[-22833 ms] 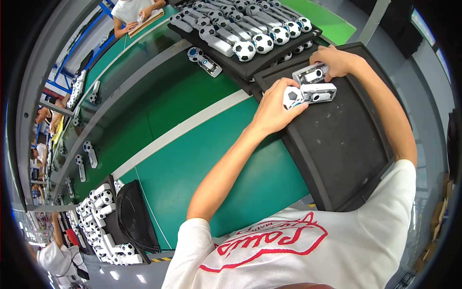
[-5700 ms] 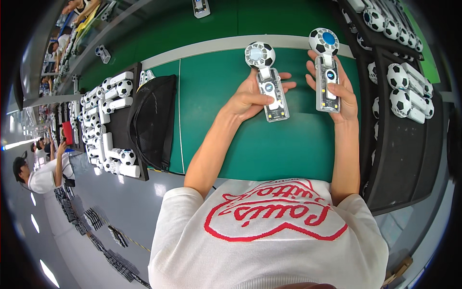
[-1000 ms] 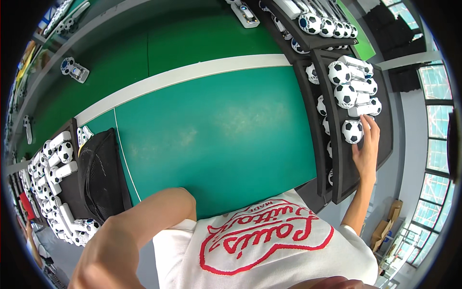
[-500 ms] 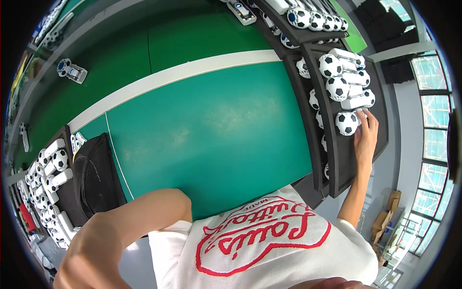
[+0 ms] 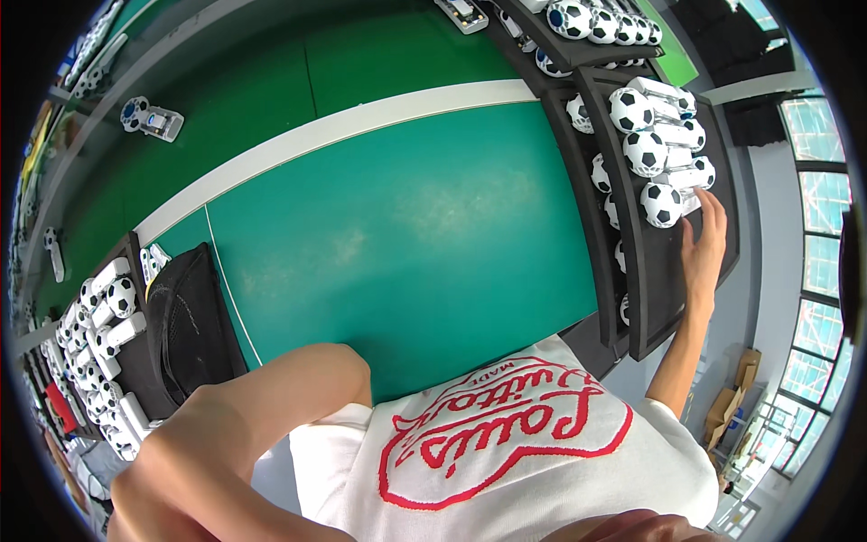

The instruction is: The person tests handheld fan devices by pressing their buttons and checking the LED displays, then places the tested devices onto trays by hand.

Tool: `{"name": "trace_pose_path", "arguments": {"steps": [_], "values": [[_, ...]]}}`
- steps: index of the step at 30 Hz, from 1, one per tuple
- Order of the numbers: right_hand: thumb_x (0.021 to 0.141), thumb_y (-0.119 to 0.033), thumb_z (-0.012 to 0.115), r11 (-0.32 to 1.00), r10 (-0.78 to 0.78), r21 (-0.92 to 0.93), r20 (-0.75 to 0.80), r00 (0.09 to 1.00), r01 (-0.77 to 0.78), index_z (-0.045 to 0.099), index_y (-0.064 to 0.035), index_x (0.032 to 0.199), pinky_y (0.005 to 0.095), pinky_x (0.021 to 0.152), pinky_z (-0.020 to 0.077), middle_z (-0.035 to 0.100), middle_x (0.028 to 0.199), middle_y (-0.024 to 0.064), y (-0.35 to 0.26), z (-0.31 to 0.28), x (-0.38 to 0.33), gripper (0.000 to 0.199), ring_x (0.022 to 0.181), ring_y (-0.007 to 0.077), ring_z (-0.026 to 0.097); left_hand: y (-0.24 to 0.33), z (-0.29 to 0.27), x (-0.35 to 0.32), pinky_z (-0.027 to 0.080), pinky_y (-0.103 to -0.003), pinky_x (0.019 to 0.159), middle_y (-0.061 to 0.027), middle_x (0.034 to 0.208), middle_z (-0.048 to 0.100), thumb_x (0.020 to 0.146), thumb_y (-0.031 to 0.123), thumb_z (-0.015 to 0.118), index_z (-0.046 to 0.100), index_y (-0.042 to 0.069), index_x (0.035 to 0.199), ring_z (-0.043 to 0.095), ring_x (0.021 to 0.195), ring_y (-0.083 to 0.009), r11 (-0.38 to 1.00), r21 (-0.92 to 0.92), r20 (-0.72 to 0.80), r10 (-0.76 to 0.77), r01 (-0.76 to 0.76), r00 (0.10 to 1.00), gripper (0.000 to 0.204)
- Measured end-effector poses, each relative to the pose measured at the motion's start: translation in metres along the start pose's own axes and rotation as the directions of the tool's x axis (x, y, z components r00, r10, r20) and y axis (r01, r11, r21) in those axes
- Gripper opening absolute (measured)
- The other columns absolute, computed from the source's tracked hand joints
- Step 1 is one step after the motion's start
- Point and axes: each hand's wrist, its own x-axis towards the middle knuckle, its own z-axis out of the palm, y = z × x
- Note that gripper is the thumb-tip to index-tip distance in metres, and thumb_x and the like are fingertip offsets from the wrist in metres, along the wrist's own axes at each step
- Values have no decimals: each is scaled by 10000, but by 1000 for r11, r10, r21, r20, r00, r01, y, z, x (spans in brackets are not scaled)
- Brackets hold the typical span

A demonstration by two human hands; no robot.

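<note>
My right hand reaches over the black tray on the right. Its thumb and fingertips are around the white body of a device with a soccer-ball end, which lies on the tray. Beside it, more such devices lie in a row, with a soccer-ball end next to it and another farther off. My left arm is bent across the lower left, and its hand is out of view.
A green table with a white strip lies before me. At the left are a black pouch and a tray piled with soccer-ball devices. A lone device lies beyond the strip. Another black rack stands at the far right.
My right hand and the soccer-ball device have moved slightly away from me, closer to the row on the tray. The whole view has shifted a little.
</note>
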Motion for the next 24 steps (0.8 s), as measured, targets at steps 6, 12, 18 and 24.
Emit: {"name": "trace_pose_path", "arguments": {"steps": [6,12,18,24], "values": [[820,72,632,999,-12,38,-87,996,15,571,-29,1216,348,868,498,597,1198,130,-40,-26,0,414,1092,267,586,-1,10,-18,306,-251,471,24,690,435,937,248,486,470,119,787,366,506,-105,926,-169,-89,326,-337,941,199],[802,109,588,922,-183,306,-191,964,235,576,40,1153,335,806,505,633,1084,180,-103,-38,-12,357,953,254,619,8,17,-51,343,-246,493,14,715,478,950,255,485,520,90,811,410,542,-96,934,-164,-358,243,-317,902,218],[781,103,589,702,-231,674,-91,969,230,565,56,1152,327,798,505,634,1040,193,-155,-12,-23,375,899,229,621,-6,20,-81,342,-248,537,3,727,475,927,258,516,529,75,824,430,611,-103,865,-229,-483,297,-446,824,209],[808,-4,639,651,-159,759,140,977,-2,552,23,1188,311,835,503,644,1068,162,-199,41,21,391,963,213,634,-31,21,-79,341,-250,582,-8,739,471,904,260,548,539,61,837,450,680,-111,796,-251,-555,347,-550,756,210]]}}
